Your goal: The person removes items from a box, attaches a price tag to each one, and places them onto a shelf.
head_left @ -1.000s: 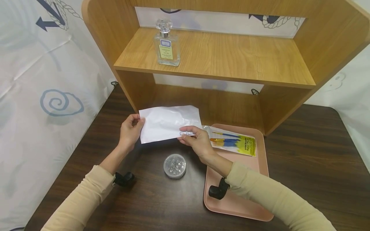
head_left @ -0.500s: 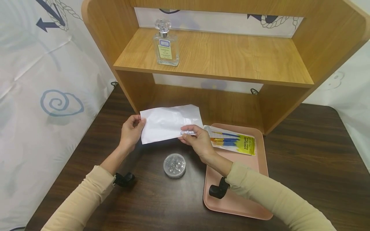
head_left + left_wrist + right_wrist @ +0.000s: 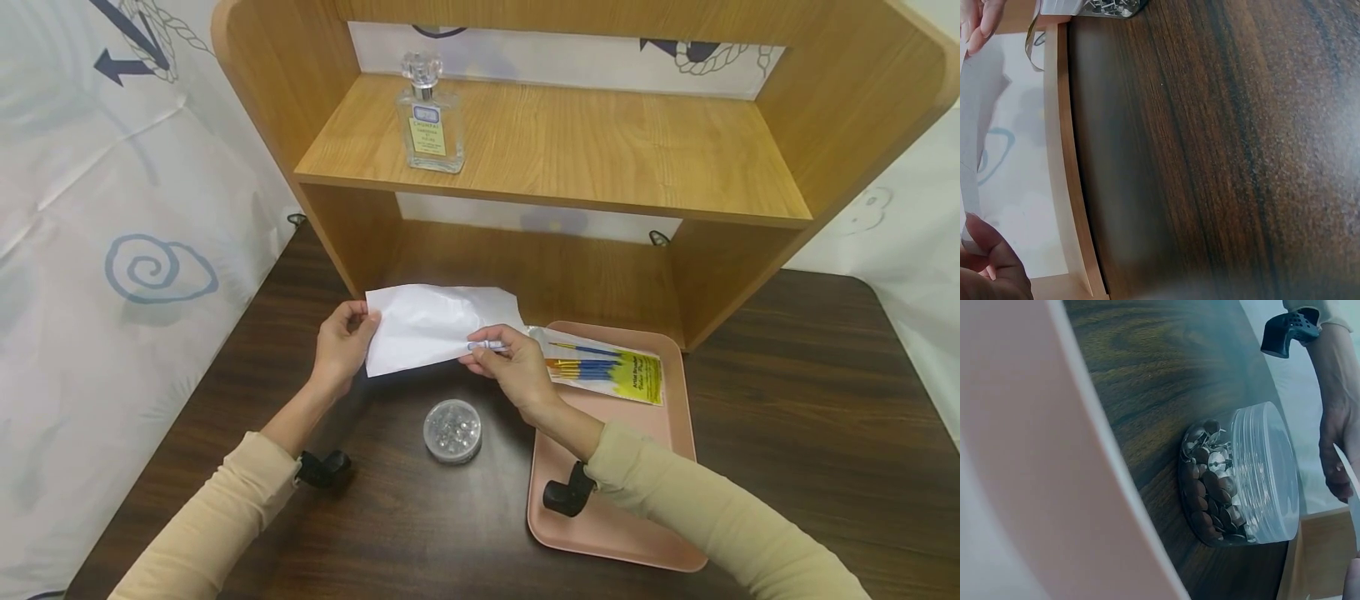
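Both hands hold up a flat white, paper-like sheet [image 3: 420,329] in front of the wooden shelf. My left hand [image 3: 337,346] pinches its left edge between thumb and fingers. At the lower right corner my right hand [image 3: 517,367] grips it, next to a small blue-edged label [image 3: 483,345]. Below the sheet, a round clear jar [image 3: 453,431] stands on the dark table. The right wrist view shows the lidded jar [image 3: 1266,472] holding several metal thumbtacks [image 3: 1210,494]. In the left wrist view, only the edge of the sheet [image 3: 969,137] shows.
A pink tray [image 3: 615,521] lies under my right forearm, with a pack of blue-handled paintbrushes [image 3: 600,367] at its far end. A glass perfume bottle [image 3: 431,133] stands on the upper board of the wooden shelf [image 3: 600,150]. Patterned white cloth [image 3: 150,350] hangs at the left.
The sheet's upper edge has tipped slightly lower, and its left side has shifted a little to the right. Both hands keep their hold; the jar and tray stay put.
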Action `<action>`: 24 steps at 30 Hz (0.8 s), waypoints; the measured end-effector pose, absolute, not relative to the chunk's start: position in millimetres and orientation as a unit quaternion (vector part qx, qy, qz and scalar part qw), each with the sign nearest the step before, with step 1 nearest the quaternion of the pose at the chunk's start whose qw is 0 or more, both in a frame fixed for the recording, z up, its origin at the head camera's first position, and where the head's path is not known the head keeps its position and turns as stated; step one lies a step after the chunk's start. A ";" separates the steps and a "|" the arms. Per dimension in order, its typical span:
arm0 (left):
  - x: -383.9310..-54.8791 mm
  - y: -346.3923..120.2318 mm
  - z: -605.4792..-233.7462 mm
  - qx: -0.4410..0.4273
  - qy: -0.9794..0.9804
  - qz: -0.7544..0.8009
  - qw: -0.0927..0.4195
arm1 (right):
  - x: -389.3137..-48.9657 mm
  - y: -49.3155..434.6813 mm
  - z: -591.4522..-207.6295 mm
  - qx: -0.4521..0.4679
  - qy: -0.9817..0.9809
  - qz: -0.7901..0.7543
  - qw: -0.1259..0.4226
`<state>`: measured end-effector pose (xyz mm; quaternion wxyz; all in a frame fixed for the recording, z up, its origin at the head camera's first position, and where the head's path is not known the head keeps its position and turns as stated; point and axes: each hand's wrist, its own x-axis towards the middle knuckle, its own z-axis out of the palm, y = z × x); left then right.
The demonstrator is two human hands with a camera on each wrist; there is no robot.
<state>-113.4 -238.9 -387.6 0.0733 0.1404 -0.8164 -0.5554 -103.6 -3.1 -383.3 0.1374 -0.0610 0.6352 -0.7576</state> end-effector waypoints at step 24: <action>-112.0 -245.8 -390.4 0.130 -0.839 -0.525 0.067 | -100.2 -1.9 -383.7 -0.003 0.623 -0.770 0.136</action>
